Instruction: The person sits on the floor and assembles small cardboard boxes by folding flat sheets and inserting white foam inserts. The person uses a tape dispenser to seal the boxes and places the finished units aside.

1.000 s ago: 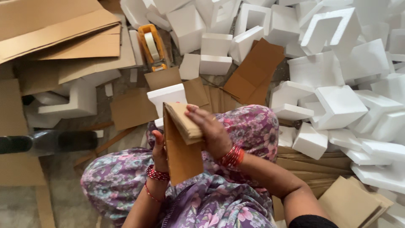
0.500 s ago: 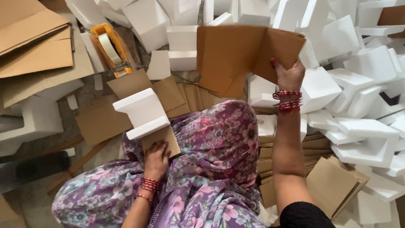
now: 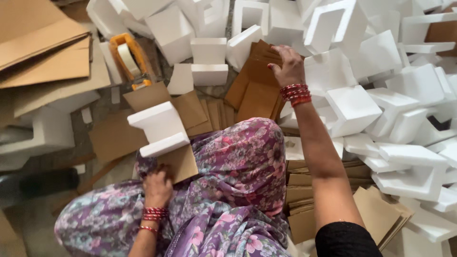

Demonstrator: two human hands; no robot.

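Note:
My left hand (image 3: 157,186) rests on my lap and grips the near edge of a small brown cardboard piece (image 3: 180,163). A white foam corner block (image 3: 159,128) sits on that cardboard. My right hand (image 3: 287,66) reaches far forward, its fingers closed on the top edge of a folded brown cardboard sheet (image 3: 254,83) that lies among the foam pieces. Red bangles circle both wrists. My knees are covered by purple floral cloth (image 3: 243,166).
White foam blocks (image 3: 381,95) are heaped across the right and back. An orange tape dispenser (image 3: 127,59) lies at the back left beside flat cardboard sheets (image 3: 43,52). More stacked cardboard (image 3: 376,214) lies by my right arm, and loose sheets (image 3: 114,138) cover the floor ahead.
My right hand left the small cardboard on my lap, lifted a large folded sheet ahead, and has lowered it onto the foam pile. The left hand stays on the lap piece.

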